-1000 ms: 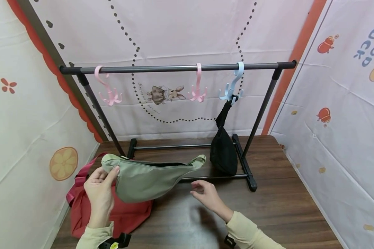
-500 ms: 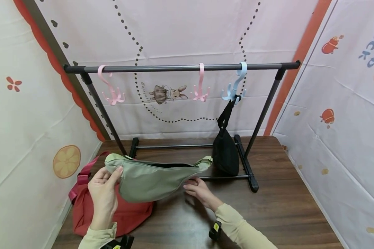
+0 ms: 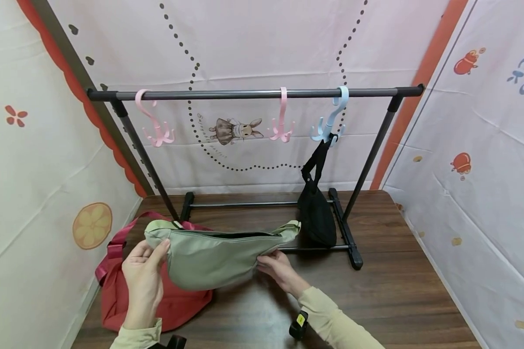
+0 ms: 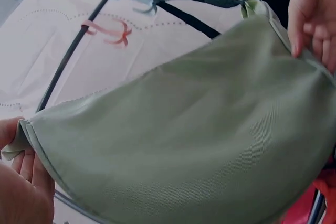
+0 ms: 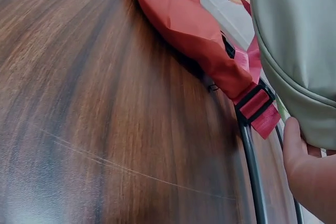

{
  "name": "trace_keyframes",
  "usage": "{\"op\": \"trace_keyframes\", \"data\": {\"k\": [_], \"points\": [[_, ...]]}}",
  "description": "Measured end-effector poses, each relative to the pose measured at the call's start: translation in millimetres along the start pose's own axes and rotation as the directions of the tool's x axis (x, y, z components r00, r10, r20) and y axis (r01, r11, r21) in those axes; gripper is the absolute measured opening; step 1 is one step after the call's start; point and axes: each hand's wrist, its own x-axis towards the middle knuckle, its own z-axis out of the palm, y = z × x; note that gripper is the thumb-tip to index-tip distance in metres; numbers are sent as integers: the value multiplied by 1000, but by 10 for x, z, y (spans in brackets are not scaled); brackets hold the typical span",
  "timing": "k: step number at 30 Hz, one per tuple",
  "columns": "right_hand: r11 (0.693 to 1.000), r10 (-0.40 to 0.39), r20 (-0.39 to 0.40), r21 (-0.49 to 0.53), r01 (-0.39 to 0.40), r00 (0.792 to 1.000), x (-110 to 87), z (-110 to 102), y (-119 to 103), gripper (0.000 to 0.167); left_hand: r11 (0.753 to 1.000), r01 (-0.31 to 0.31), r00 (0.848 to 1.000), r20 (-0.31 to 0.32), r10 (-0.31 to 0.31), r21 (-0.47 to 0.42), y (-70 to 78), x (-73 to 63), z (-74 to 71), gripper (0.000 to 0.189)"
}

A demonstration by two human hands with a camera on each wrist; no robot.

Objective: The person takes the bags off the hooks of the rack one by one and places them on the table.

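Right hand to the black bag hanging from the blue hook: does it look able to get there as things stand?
Probably not yet: the right hand pinches the edge of the green bag. Otherwise the black bag hangs close beyond it, its front largely uncovered.

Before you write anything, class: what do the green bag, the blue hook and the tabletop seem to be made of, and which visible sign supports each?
Green bag: probably woven synthetic, softly satiny; fine parallel lines show in its surface.
Blue hook: likely moulded plastic, smooth; its pale colour looks even.
Tabletop: wood or wood-look laminate, slightly glossy; dark grain streaks and soft reflections show, leaving either possible.
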Motion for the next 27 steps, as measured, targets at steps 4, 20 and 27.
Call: {"op": "trace_keyframes", "data": {"k": [4, 20, 27], "points": [[999, 0, -28, -33, -1, 1000, -58, -17, 2, 32, 1000, -5, 998, 57, 3, 31, -39, 31, -158, 11], [967, -54, -153, -254, 14, 987, -351, -131, 70, 52, 954, 86, 994, 46, -103, 287, -413, 219, -812, 11], [953, -44, -218, -303, -25, 975, -547, -123, 117, 48, 910, 107, 990, 43, -136, 400, -1372, 771, -1954, 37]]}}
